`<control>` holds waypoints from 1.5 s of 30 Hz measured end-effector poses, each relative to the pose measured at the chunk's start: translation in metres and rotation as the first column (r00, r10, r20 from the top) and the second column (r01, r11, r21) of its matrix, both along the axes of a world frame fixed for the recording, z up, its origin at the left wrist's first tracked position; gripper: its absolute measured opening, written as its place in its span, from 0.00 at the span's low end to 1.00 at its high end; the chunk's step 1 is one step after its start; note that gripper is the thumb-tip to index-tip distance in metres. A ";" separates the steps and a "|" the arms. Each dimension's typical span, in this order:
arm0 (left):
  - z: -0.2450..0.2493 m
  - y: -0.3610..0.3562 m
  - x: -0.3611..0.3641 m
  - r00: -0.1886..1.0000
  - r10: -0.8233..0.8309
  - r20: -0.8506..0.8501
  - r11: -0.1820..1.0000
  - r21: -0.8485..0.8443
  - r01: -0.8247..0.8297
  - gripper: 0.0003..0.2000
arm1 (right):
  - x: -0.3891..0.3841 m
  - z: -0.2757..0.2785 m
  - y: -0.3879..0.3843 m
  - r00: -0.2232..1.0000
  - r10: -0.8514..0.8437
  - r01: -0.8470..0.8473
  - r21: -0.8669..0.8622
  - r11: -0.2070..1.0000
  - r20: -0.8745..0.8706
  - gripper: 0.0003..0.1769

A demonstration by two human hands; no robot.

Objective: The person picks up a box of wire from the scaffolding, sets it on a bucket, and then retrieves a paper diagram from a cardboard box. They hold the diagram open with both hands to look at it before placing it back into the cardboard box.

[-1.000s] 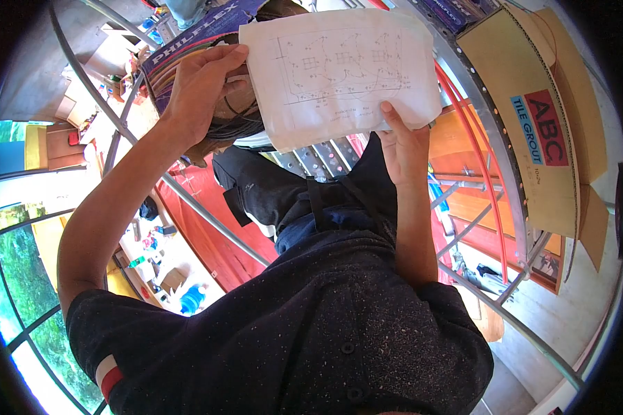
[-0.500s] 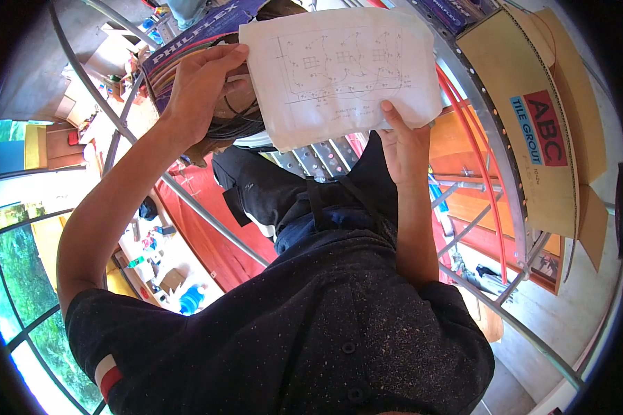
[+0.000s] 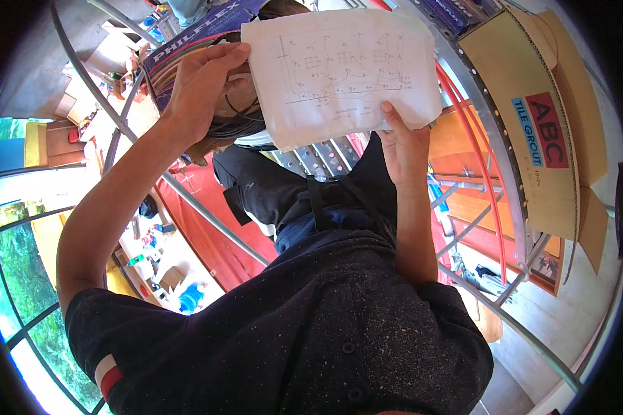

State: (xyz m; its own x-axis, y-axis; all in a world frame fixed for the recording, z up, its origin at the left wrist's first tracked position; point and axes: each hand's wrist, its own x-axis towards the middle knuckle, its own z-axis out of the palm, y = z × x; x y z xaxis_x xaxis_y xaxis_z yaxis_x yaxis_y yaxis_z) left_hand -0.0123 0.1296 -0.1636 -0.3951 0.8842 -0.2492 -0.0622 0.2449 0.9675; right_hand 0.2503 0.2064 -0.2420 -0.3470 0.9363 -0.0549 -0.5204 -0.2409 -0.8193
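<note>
A creased white sheet of paper (image 3: pixel 342 76) with a hand-drawn wiring diagram is held up in front of me. My left hand (image 3: pixel 204 86) pinches its left edge between thumb and fingers. At the lower right corner, my right hand (image 3: pixel 403 142) grips the sheet with the thumb on top and the fingers hidden behind. Behind the left hand sits a blue PHILFLEX box (image 3: pixel 194 34), torn open, with a coil of dark wire (image 3: pixel 235 128) beside it.
A cardboard ABC Tile Grout box (image 3: pixel 519 117) stands at the right. Metal scaffold tubes (image 3: pixel 211 221) run on both sides of me, and red tubing (image 3: pixel 481 173) hangs at the right. Far below at left, a cluttered white table (image 3: pixel 169 266) holds a blue container (image 3: pixel 191 297).
The paper and both hands stay almost still. The view has shifted very slightly.
</note>
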 end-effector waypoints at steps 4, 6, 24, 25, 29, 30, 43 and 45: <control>-0.001 0.000 -0.001 1.000 0.002 -0.012 1.000 0.008 -0.002 0.13 | -0.001 -0.001 0.000 1.000 0.002 -0.001 0.003 1.000 -0.005 0.28; -0.001 0.000 -0.001 1.000 0.002 -0.003 1.000 0.011 -0.002 0.13 | -0.001 -0.001 -0.001 1.000 -0.002 0.002 0.010 1.000 -0.005 0.28; 0.001 0.000 0.002 1.000 0.006 0.010 1.000 0.003 -0.006 0.12 | 0.000 -0.003 -0.001 1.000 -0.018 0.018 0.006 1.000 -0.008 0.29; 0.001 0.000 0.001 1.000 0.008 0.012 1.000 -0.002 -0.008 0.12 | -0.001 -0.003 -0.001 1.000 -0.020 0.020 0.002 1.000 -0.011 0.29; 0.004 -0.001 0.002 1.000 0.008 0.007 1.000 -0.011 -0.008 0.13 | -0.001 -0.002 -0.001 1.000 -0.008 0.008 -0.001 1.000 -0.018 0.29; 0.003 -0.001 0.002 1.000 0.004 0.006 1.000 -0.006 -0.004 0.13 | -0.002 -0.001 -0.001 1.000 -0.008 0.008 -0.008 1.000 -0.017 0.29; 0.000 -0.001 0.000 1.000 -0.017 0.020 1.000 0.013 0.017 0.13 | -0.001 0.001 -0.001 1.000 -0.014 0.015 -0.017 1.000 0.011 0.29; -0.002 -0.001 -0.001 1.000 -0.025 0.015 0.999 0.027 0.025 0.13 | -0.002 0.001 -0.001 1.000 -0.017 0.017 -0.013 1.000 0.007 0.29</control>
State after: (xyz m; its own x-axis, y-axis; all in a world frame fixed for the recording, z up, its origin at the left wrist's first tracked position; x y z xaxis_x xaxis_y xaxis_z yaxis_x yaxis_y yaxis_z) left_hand -0.0133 0.1288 -0.1654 -0.3692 0.9000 -0.2317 -0.0716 0.2210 0.9726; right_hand 0.2486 0.2058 -0.2405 -0.3304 0.9413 -0.0694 -0.5186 -0.2425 -0.8199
